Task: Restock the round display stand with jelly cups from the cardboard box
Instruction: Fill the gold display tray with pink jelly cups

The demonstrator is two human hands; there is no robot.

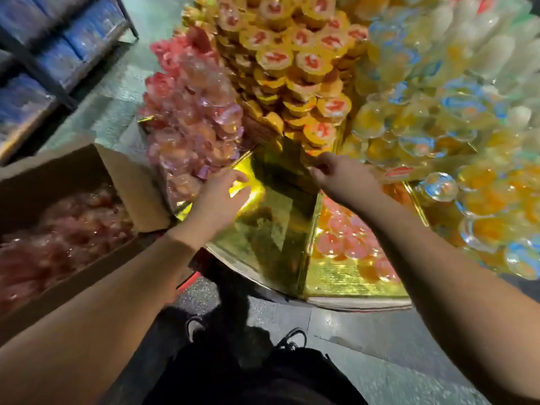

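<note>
We judged the jelly cups (67, 229), heaped in the cardboard box (122, 176) left of the round display stand (263, 229), light, slick and crushable, best gripped by their rims; our left hand (217, 197) hovered loose-fingered, our right hand's (340, 178) grasp indeterminate.

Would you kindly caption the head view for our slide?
Both hands reach into the gold display stand beside an open cardboard box.
</note>
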